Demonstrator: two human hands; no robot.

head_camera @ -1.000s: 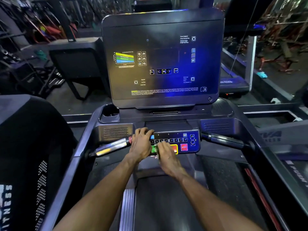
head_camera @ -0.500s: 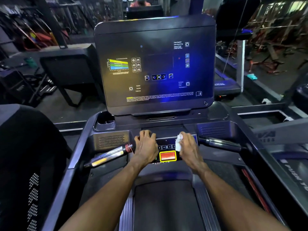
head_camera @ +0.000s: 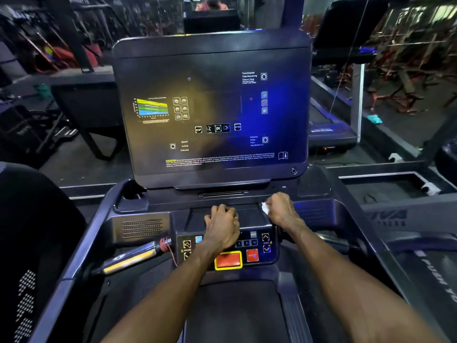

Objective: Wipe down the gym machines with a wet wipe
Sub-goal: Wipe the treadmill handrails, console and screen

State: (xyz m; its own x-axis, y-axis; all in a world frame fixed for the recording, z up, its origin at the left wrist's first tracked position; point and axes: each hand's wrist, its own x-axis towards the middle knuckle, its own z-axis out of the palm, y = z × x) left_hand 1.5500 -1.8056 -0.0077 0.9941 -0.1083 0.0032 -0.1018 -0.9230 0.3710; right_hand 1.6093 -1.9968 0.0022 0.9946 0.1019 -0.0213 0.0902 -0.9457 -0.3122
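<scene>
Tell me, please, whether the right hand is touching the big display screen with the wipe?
Apart. The head view shows the right hand gripping the wet wipe low on the console ledge, with dark console showing between it and the display screen.

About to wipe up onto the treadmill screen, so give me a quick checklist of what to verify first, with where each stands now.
1. Wet wipe in the right hand: ok, pinched.
2. Left hand braced on the keypad panel: ok.
3. Left hand off the red stop button: ok.
4. Wipe still damp: cannot tell.
5. Screen unobstructed: ok.
6. Keypad fully wiped: cannot tell.
</scene>
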